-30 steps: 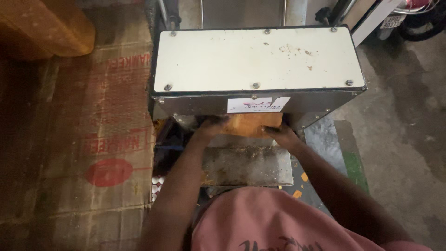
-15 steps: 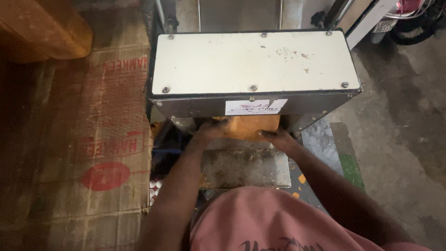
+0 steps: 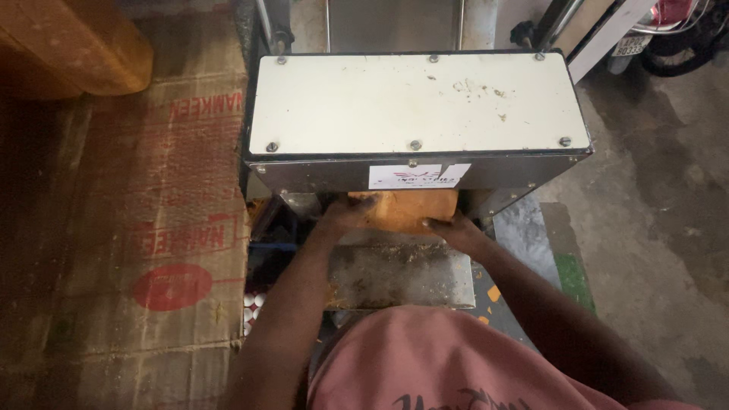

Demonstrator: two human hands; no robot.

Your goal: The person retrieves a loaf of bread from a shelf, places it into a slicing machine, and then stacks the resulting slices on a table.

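**Orange block held at the machine's mouth**

The orange block [image 3: 406,209] sits at the front opening of the machine [image 3: 418,106], just under its dark front edge and the white label [image 3: 418,176] stuck there. I see only the near part of the block; the rest runs back under the housing and is hidden. It rests at the far end of a metal tray [image 3: 402,269], which is dusted with crumbs and slopes out toward me.

My left hand [image 3: 345,216] is on the block's left corner, fingers curled over its top edge and touching it. My right hand [image 3: 456,231] is against the block's right lower corner, fingers narrow and pressed to its side. Both hands grip the block between them; neither is spread wide. The fingertips on the far side are tucked under the housing, so I cannot tell how deep they reach.

Both forearms come up from the bottom of the view, either side of my pink shirt [image 3: 456,364], which covers the near end of the tray.

The machine's top is a flat white plate [image 3: 418,102], screwed down at the edges and speckled with a few bits near its right half. To the left lies flattened cardboard [image 3: 152,228] with red print, and a wooden piece [image 3: 72,45] sits at the upper left corner. To the right is bare concrete floor [image 3: 661,228]. Small orange scraps [image 3: 493,292] lie just beside the tray's right edge.
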